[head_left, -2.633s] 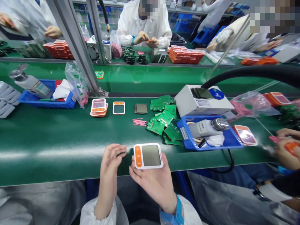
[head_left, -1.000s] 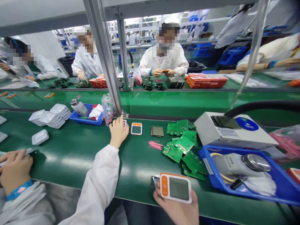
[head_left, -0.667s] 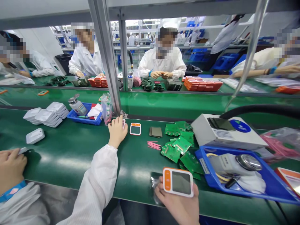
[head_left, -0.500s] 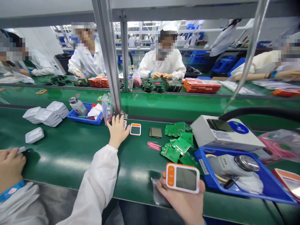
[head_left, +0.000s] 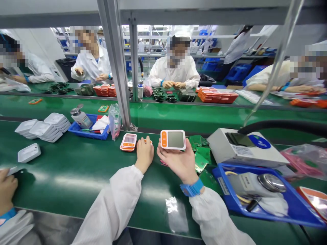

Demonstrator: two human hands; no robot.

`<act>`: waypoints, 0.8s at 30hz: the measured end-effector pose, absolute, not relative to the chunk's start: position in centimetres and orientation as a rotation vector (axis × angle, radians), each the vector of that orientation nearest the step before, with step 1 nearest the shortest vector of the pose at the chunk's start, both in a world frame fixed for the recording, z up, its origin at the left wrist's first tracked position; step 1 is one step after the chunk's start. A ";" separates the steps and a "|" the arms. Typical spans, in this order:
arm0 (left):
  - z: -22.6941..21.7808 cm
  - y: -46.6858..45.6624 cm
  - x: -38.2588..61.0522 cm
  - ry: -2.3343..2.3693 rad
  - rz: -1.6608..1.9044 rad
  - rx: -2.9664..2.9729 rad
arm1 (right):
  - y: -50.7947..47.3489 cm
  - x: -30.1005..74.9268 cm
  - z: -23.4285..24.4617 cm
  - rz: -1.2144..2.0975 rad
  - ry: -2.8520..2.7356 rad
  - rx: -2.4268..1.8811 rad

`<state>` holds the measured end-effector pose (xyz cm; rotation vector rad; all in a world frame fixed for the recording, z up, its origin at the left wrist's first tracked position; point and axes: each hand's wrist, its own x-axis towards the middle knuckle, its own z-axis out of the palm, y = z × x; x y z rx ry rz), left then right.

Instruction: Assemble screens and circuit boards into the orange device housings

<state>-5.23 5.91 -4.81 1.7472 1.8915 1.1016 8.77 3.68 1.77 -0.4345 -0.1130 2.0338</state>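
Note:
My right hand (head_left: 178, 160) is palm up, holding a white and orange device (head_left: 173, 139) with a grey screen and orange buttons. Just left of it, my left hand (head_left: 144, 153) has its fingers curled over another orange and white device (head_left: 149, 141), mostly hidden beneath them and low over the green bench. To the left of that hand lies a small stack of similar devices (head_left: 128, 141). Green circuit boards (head_left: 200, 160) are heaped behind and right of my right hand, which hides part of them and most of the pink strips.
On the right, a blue tray (head_left: 222, 180) holds a bottle and a white cloth, before a white box (head_left: 222, 143). Another blue tray (head_left: 102, 136) and stacked white shells (head_left: 48, 127) are on the left. A clear plastic bag (head_left: 176, 214) lies near the front edge. A co-worker's hand (head_left: 7, 187) is far left.
My right hand has moved up and left with its device, beside my left hand. My left hand has shifted right from the stack, uncovering it, onto the device that lay beside it.

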 end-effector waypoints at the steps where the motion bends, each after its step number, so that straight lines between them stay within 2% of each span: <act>1: -4.6 5.8 -5.5 1.831 1.123 1.707 | 3.7 9.0 1.3 2.022 -0.102 -0.449; 6: -2.7 4.9 -6.1 1.494 1.157 1.438 | 3.4 10.5 1.0 1.871 -0.190 -0.400; 11: -1.2 3.5 -6.4 0.873 1.052 0.652 | 3.5 10.7 0.9 1.808 -0.284 -0.419; 13: -1.5 3.5 -6.4 0.816 1.066 0.521 | 3.6 10.6 0.7 1.841 -0.285 -0.435; 15: -2.2 3.8 -6.3 0.957 1.156 0.683 | 3.7 10.6 0.5 1.862 -0.253 -0.448; 18: -3.9 4.7 -6.0 1.370 1.221 1.406 | 4.0 11.1 0.5 1.842 -0.186 -0.450; 21: -5.5 5.5 -6.0 1.687 0.966 2.053 | 4.2 11.8 0.4 1.790 -0.162 -0.430; 24: -6.2 5.7 -5.8 1.782 0.869 2.146 | 4.4 12.2 0.4 1.773 -0.178 -0.414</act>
